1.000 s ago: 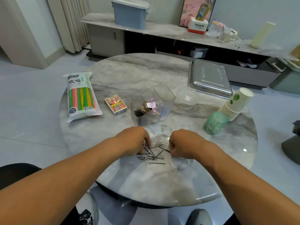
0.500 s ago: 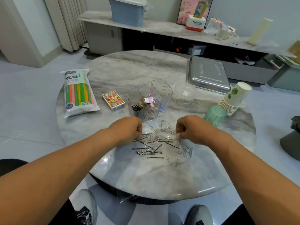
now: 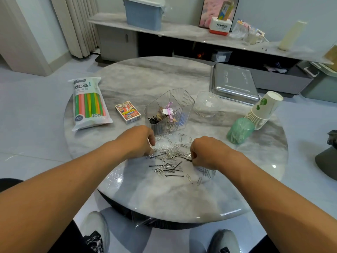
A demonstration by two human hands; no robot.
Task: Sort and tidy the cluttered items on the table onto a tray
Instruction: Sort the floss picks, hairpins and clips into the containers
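Scatter of silver paper clips and black bobby pins [image 3: 171, 159] lies between both hands on grey marble surface [image 3: 164, 201]. Right hand [image 3: 206, 152] pinches one black pin [image 3: 189, 160], long axis left-right. Left hand [image 3: 138, 143] curled at pile's edge; hold uncertain. Clear ribbed plastic organizer [image 3: 169, 112] just beyond, nearer left hand.

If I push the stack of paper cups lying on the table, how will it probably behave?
The cup stack lies tilted on its side, leaning near the green bag, so it would likely roll in a curve. Being thin paper, it is probably light and would slide easily on the glossy table. A hard squeeze may dent the rims.
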